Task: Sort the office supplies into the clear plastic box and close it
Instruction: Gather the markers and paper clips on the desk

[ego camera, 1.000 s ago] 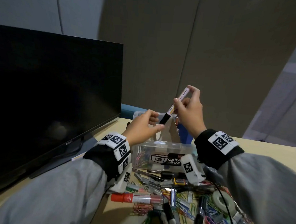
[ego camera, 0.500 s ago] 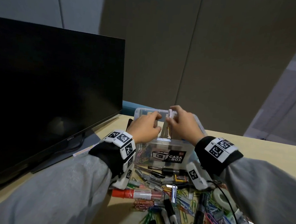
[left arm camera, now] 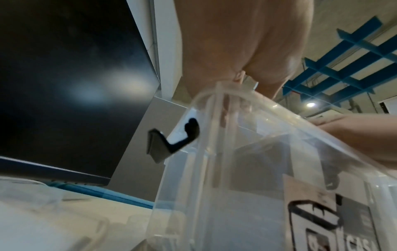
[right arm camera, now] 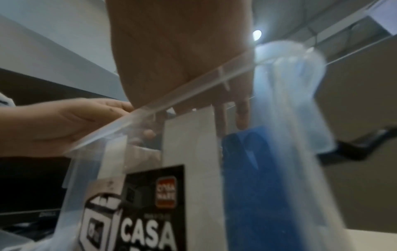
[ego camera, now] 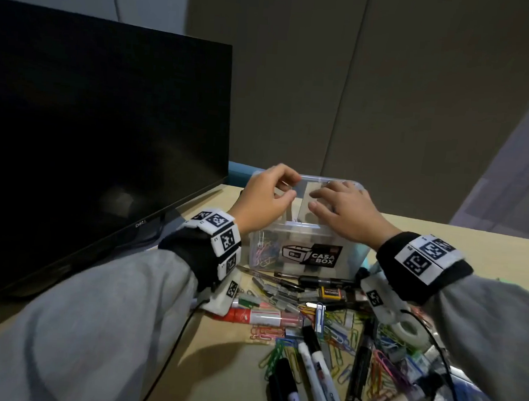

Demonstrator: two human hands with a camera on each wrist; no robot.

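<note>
The clear plastic box point(ego camera: 302, 225) with a black CASA BOX label stands open on the desk. My left hand point(ego camera: 290, 188) curls over its left rim, fingers inside the box point(left arm camera: 214, 169), as seen through the wall. My right hand point(ego camera: 323, 198) reaches into the right side with straight fingers point(right arm camera: 242, 117) pointing down beside a white divider card point(right arm camera: 189, 135) and a blue item point(right arm camera: 242, 169). Paper clips show through the front wall. The white pen is out of sight. Loose supplies lie in front: a red marker point(ego camera: 261, 317), black markers point(ego camera: 359, 373), white pens point(ego camera: 317, 370), a tape roll point(ego camera: 409, 331), coloured paper clips point(ego camera: 338, 330).
A dark monitor point(ego camera: 105, 126) fills the left side, its base close to the box. A black latch point(left arm camera: 171, 141) sticks out from the box's left end. Grey partition panels rise behind the desk. A cable runs from my left wrist across the desk.
My right hand came down with the white pen from above the box into it; the pen no longer shows. Both hands now sit lower over the box.
</note>
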